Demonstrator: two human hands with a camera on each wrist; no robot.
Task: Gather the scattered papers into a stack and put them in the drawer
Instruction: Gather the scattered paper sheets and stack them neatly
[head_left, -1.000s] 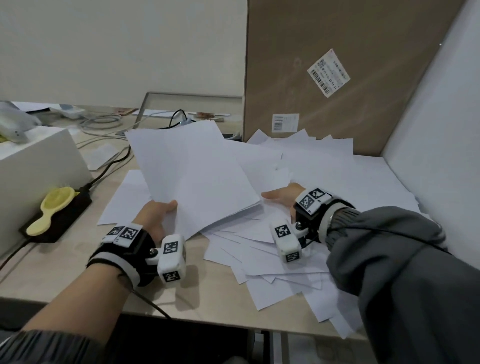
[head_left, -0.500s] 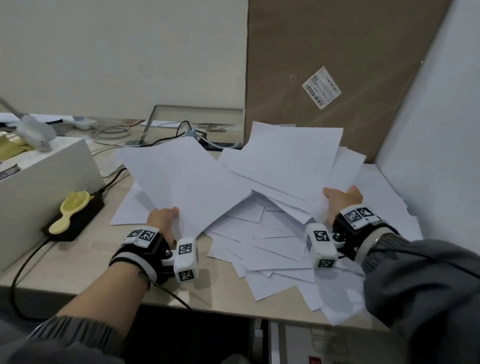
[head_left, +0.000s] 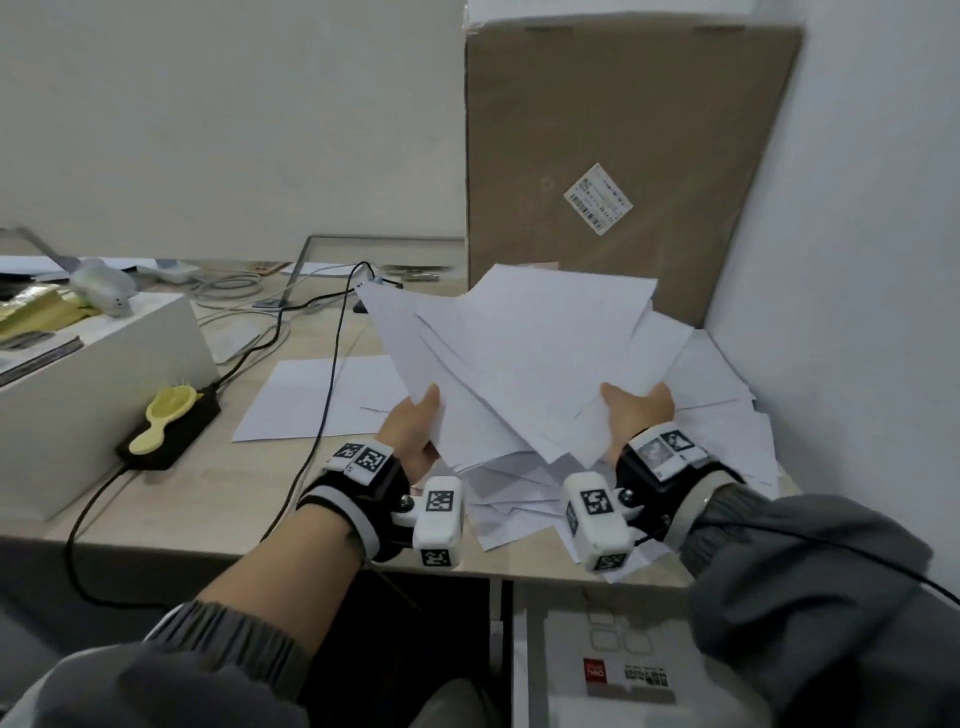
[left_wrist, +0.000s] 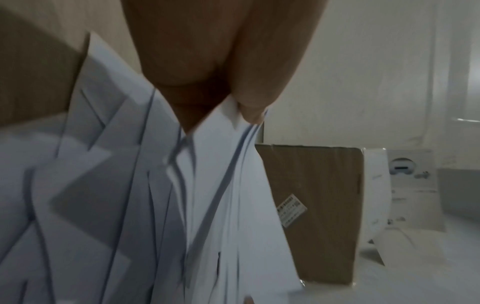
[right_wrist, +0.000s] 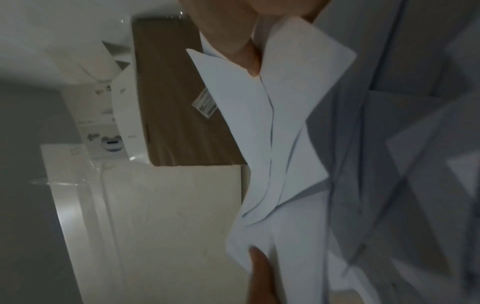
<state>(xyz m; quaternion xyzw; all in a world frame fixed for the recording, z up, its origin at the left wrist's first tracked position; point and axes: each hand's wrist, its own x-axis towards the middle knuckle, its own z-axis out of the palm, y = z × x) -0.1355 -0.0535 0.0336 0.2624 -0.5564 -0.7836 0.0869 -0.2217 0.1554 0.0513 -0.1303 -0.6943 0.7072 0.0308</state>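
Note:
A loose bundle of white papers (head_left: 519, 358) is lifted above the desk, fanned and uneven. My left hand (head_left: 415, 431) grips its left edge, thumb on top; in the left wrist view the thumb pinches the papers (left_wrist: 207, 185). My right hand (head_left: 636, 415) grips the right edge, and the right wrist view shows the same sheets (right_wrist: 280, 127) pinched there. More loose sheets (head_left: 519, 499) lie underneath on the desk, and others (head_left: 727, 415) spread to the right. A single sheet (head_left: 311, 400) lies flat to the left. No drawer shows.
A tall brown cardboard box (head_left: 613, 156) leans at the back against the wall. A white box (head_left: 88, 374) stands at the left, with a yellow brush (head_left: 166, 415) on a black power strip. A black cable (head_left: 322, 405) crosses the desk (head_left: 208, 499). A white wall closes the right side.
Both hands have come together: the sheets in the left hand and those in the right now overlap in one raised bundle. The right hand gathered papers up off the desk.

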